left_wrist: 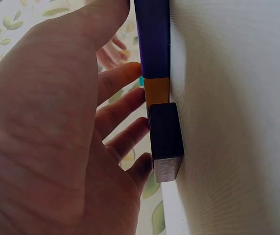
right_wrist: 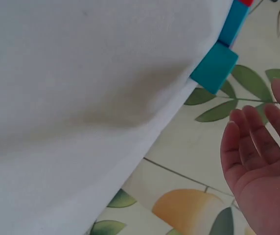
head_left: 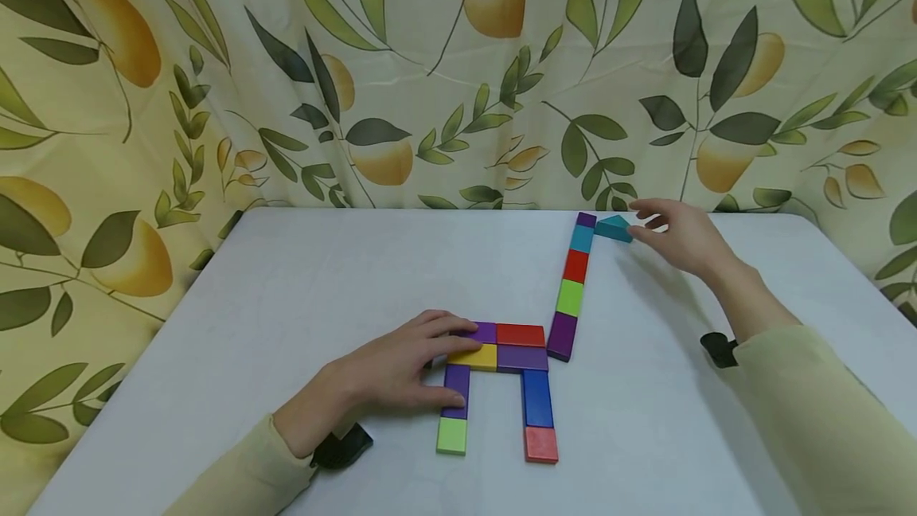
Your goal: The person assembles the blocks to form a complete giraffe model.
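Flat coloured blocks lie edge to edge on the white table. My left hand (head_left: 397, 361) rests on the left part of the shape, its fingertips on a small purple block (head_left: 486, 331) and a yellow block (head_left: 481, 357). Its thumb touches the upper purple block (head_left: 456, 382) of the left leg. At the far end of the slanting column, a teal triangular block (head_left: 614, 228) lies beside the end purple block (head_left: 587, 220). My right hand (head_left: 677, 237) hovers at the triangle's right tip, fingers loosely bent and holding nothing; the right wrist view shows the teal block (right_wrist: 215, 67) apart from the palm.
The slanting column includes a red block (head_left: 575, 266) and a lime block (head_left: 570, 298). A blue block (head_left: 537, 398) and a pinkish-red block (head_left: 540, 445) form the right leg. Behind the table (head_left: 322, 261) hangs a leaf-and-fruit patterned curtain (head_left: 444, 102). Black straps circle both wrists.
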Tool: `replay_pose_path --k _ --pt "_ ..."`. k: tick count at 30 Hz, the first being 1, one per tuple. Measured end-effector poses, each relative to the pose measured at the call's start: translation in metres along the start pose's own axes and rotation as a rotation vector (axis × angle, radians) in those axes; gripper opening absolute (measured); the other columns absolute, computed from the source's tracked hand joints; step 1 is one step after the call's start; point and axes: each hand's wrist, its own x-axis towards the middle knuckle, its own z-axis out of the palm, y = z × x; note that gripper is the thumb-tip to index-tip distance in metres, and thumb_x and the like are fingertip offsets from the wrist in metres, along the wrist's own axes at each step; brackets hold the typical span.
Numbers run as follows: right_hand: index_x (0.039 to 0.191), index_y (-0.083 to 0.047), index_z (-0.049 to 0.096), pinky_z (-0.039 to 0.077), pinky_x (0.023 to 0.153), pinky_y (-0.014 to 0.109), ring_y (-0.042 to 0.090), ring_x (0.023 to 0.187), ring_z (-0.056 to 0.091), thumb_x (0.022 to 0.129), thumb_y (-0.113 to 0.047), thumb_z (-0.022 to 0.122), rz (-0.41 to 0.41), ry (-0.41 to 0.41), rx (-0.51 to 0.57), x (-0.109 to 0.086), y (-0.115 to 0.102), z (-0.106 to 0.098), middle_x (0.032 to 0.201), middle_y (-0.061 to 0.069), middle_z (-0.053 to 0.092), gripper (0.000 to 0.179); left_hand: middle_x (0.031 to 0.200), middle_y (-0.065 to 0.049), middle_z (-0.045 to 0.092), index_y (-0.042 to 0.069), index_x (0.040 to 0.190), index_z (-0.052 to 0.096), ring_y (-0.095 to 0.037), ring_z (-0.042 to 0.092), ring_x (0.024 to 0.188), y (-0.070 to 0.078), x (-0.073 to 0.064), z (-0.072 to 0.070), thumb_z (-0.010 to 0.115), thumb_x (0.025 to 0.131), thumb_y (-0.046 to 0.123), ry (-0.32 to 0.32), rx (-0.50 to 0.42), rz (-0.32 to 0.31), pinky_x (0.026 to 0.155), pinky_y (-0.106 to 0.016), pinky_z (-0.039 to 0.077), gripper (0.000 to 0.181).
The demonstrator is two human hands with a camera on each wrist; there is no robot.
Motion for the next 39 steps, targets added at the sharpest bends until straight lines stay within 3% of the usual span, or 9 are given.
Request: replay_pose_path --k 8,14,18,26,32,39 --pt "0.143 -0.001 0.051 0.048 0.094 0.059 0.043 0.117 0.054 0.101 -0.021 0.063 -0.066 0.076 0.059 -0.029 -0.023 0.007 0.136 0.023 0.055 0.048 0.157 0.011 0.036 0.028 0.150 0.051 -0.012 0.023 0.146 -0.002 0.000 0.000 0.070 0.091 0.051 0.042 -0.015 0.030 0.111 -0.037 0.039 0.066" --pt "0.139 -0.001 0.057 0.051 0.089 0.060 0.042 0.113 0.057 0.098 -0.017 0.068 -0.191 0.093 0.067 -0.053 -0.048 0.022 0.133 0.022 0.058 0.046 0.154 0.006 0.042 0.024 0.146 0.055 -0.010 0.027 0.143 -0.002 -0.003 -0.002 0.074 0.092 0.038 0.145 -0.043 0.035 0.112 -0.035 0.037 0.059" --pt "0.138 -0.003 0.059 0.053 0.087 0.059 0.041 0.113 0.058 0.093 -0.011 0.073 -0.291 0.074 0.067 -0.067 -0.062 0.035 0.134 0.020 0.059 0.048 0.152 0.005 0.044 0.022 0.144 0.057 -0.009 0.029 0.141 -0.004 -0.007 -0.004 0.075 0.092 0.036 0.219 -0.015 -0.006 0.113 -0.034 0.037 0.056" --pt "0.139 -0.009 0.062 0.050 0.097 0.053 0.035 0.131 0.052 0.092 -0.016 0.077 -0.424 -0.105 0.091 -0.085 -0.088 0.058 0.142 0.012 0.057 0.050 0.149 0.000 0.047 0.017 0.141 0.059 -0.018 0.038 0.139 -0.007 -0.017 -0.005 0.079 0.090 0.030 0.341 0.027 -0.100 0.109 -0.037 0.042 0.057" --pt "0.142 -0.014 0.060 0.051 0.098 0.048 0.033 0.135 0.048 0.094 -0.027 0.074 -0.427 -0.262 0.066 -0.093 -0.103 0.067 0.147 0.008 0.053 0.052 0.137 -0.002 0.055 0.014 0.136 0.063 -0.020 0.048 0.130 -0.009 -0.019 -0.005 0.081 0.087 0.035 0.377 0.069 -0.182 0.107 -0.038 0.044 0.057" --pt "0.145 -0.021 0.058 0.047 0.103 0.045 0.028 0.139 0.045 0.094 -0.033 0.074 -0.492 -0.381 -0.012 -0.099 -0.112 0.076 0.152 0.004 0.048 0.056 0.126 -0.001 0.061 0.015 0.130 0.066 -0.022 0.056 0.120 -0.009 -0.018 -0.004 0.084 0.083 0.041 0.386 0.074 -0.291 0.101 -0.040 0.049 0.057"
